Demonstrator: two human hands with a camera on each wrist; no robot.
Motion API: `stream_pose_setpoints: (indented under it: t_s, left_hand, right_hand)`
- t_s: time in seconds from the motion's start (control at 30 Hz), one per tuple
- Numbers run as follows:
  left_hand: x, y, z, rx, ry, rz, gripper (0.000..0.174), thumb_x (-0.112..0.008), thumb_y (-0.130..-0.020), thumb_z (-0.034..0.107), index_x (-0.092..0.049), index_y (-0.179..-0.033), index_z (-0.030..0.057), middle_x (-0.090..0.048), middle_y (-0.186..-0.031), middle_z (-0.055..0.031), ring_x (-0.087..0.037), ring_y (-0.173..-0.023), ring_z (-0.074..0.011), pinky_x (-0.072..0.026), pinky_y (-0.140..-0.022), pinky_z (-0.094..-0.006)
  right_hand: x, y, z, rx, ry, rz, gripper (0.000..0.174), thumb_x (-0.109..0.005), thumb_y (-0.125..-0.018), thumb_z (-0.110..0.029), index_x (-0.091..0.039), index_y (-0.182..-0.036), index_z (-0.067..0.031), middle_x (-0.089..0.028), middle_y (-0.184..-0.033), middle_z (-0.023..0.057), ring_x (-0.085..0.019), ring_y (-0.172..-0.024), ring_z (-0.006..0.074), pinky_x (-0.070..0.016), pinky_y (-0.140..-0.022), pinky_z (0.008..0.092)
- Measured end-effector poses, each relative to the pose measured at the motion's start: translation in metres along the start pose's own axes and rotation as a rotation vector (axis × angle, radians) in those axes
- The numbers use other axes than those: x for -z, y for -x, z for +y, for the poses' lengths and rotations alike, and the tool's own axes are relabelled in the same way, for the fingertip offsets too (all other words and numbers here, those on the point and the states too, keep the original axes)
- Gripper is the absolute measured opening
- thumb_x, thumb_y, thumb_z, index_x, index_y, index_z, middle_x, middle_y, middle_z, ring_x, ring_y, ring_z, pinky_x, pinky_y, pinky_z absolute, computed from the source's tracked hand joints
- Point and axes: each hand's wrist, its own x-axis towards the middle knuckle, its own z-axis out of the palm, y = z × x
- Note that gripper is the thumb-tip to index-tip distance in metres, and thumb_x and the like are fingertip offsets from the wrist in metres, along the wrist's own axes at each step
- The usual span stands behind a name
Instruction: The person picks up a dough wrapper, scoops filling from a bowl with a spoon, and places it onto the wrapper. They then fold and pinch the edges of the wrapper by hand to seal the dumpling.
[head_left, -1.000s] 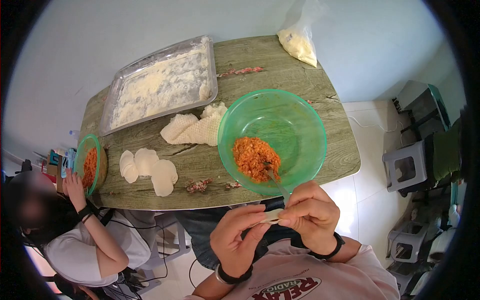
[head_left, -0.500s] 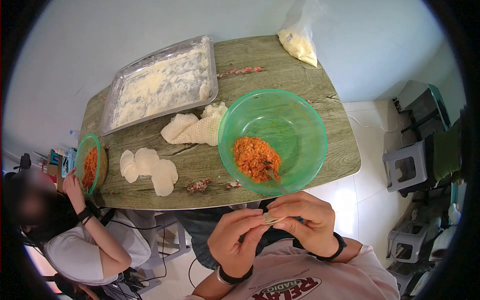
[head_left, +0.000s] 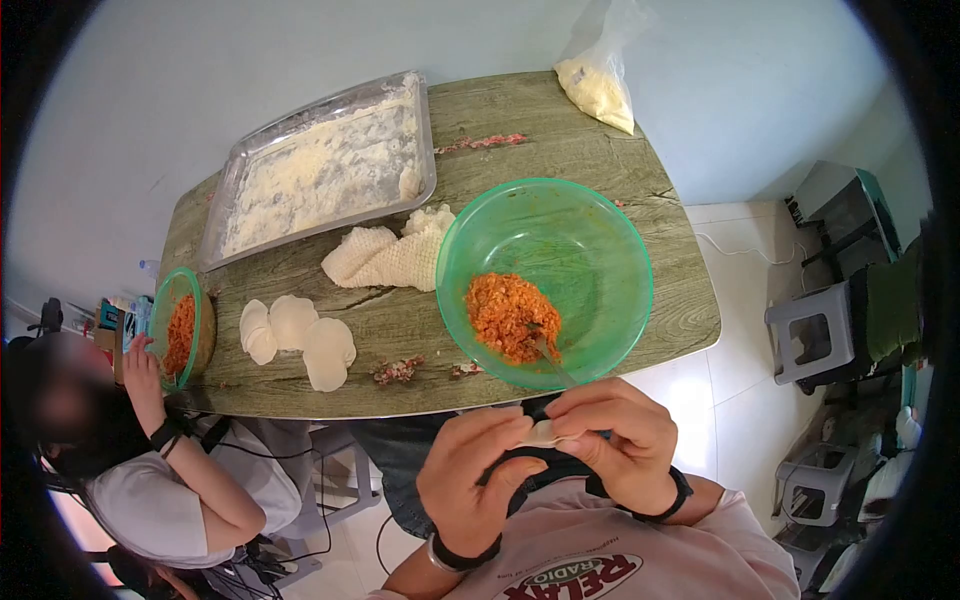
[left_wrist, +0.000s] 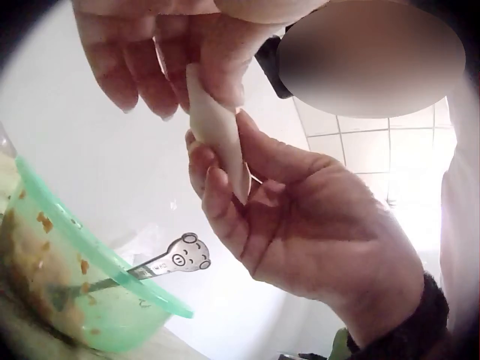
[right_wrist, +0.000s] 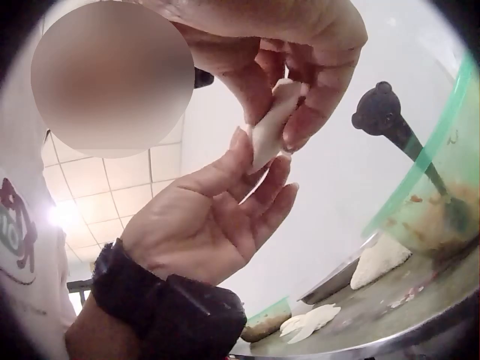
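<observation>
A folded white dumpling (head_left: 541, 435) is held between both hands, in front of the table's near edge. My left hand (head_left: 470, 475) pinches one end of it, and its thumb sits lower than the fingers in the head view. At the other end, my right hand (head_left: 625, 445) pinches the wrapper's edge between thumb and fingers. Seen from the left wrist, the dumpling (left_wrist: 217, 127) is long, with closed-looking sides. Just beyond the hands stands a green bowl (head_left: 600, 240) with orange-red filling (head_left: 508, 312), and a spoon (head_left: 553, 362) leans in it.
Several round wrappers (head_left: 293, 322) lie on the table (head_left: 490, 110), left of the bowl. Behind them are a bunched cream cloth (head_left: 380, 258) and a floury metal tray (head_left: 427, 150). Another person (head_left: 170, 490) sits at left by a second bowl (head_left: 207, 335). A bag (head_left: 598, 90) stands at the back.
My right hand's fingers have shifted along the dumpling's edge and reach out straighter over it. The left thumb has dropped lower, away from the fingertips. The bowl and wrappers stay put.
</observation>
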Motion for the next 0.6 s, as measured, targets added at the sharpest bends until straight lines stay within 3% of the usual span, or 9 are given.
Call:
stream_pose_setpoints:
  t_s: [0.13,0.23,0.37,0.43,0.6]
  left_hand:
    - [0.003,0.005,-0.005,0.124,0.050,0.063,0.025,-0.077,-0.067,0.003,-0.066,-0.089,0.0043,-0.062,-0.088,-0.0087,-0.060,-0.077,-0.0198,-0.0473,-0.066,-0.0286]
    - [0.007,0.007,-0.009,0.071,0.021,-0.022,0.022,-0.075,-0.075,0.012,-0.062,-0.091,0.0027,-0.058,-0.093,-0.0091,-0.057,-0.078,-0.0158,-0.0456,-0.067,-0.0265]
    - [0.006,0.006,-0.005,0.100,0.032,0.020,0.019,-0.075,-0.074,0.010,-0.063,-0.089,0.0028,-0.059,-0.090,-0.0082,-0.057,-0.078,-0.0154,-0.0450,-0.066,-0.0256]
    - [0.005,0.004,-0.005,0.046,0.047,0.036,0.020,-0.075,-0.069,0.001,-0.067,-0.087,0.0042,-0.061,-0.083,-0.0078,-0.058,-0.072,-0.0191,-0.0453,-0.063,-0.0273]
    - [0.008,0.003,-0.003,0.059,0.025,0.008,0.018,-0.074,-0.069,0.001,-0.068,-0.085,0.0040,-0.060,-0.082,-0.0070,-0.057,-0.071,-0.0196,-0.0452,-0.062,-0.0281]
  right_hand:
    - [0.000,0.001,0.000,0.012,-0.013,0.015,0.012,-0.068,-0.079,-0.005,-0.067,-0.090,-0.0023,-0.065,-0.095,0.0114,-0.064,-0.083,0.0191,-0.0498,-0.072,0.0274]
    - [-0.001,0.001,0.000,0.000,-0.029,0.005,0.012,-0.068,-0.079,-0.005,-0.067,-0.090,-0.0024,-0.065,-0.095,0.0116,-0.064,-0.084,0.0190,-0.0498,-0.071,0.0273]
    - [-0.001,0.000,0.000,0.021,-0.032,-0.004,0.012,-0.068,-0.079,-0.005,-0.067,-0.090,-0.0023,-0.064,-0.096,0.0117,-0.064,-0.083,0.0188,-0.0500,-0.071,0.0270]
    - [-0.001,0.000,0.000,0.027,-0.021,-0.015,0.012,-0.068,-0.079,-0.005,-0.067,-0.090,-0.0023,-0.064,-0.096,0.0118,-0.064,-0.083,0.0188,-0.0501,-0.070,0.0269]
    - [-0.001,0.000,0.001,0.041,-0.010,-0.021,0.012,-0.068,-0.079,-0.005,-0.066,-0.091,-0.0024,-0.064,-0.096,0.0118,-0.064,-0.084,0.0189,-0.0504,-0.070,0.0266]
